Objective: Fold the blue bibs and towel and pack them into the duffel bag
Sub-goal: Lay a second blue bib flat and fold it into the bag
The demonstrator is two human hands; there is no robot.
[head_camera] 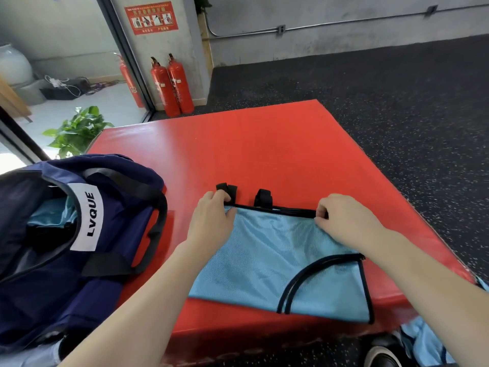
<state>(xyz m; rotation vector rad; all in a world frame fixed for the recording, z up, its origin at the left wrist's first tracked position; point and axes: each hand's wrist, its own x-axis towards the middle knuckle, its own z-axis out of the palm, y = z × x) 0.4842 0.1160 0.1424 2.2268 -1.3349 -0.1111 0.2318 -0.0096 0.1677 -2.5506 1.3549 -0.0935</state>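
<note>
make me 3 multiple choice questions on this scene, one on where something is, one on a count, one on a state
1. Where does the duffel bag sit relative to the blue bib?
A. to its left
B. to its right
C. underneath it

2. How many fire extinguishers stand by the pillar, leaving out the one behind the glass?
A. one
B. two
C. four

3. What is the state of the duffel bag?
A. zipped shut
B. open, with light blue fabric inside
C. folded flat

Answers:
1. A, the bag lies on the left part of the red mat, left of the bib.
2. B, two red cylinders stand side by side.
3. B, its top gapes open and blue cloth shows within, while the left hand and right hand pinch the bib's far edge.
</note>
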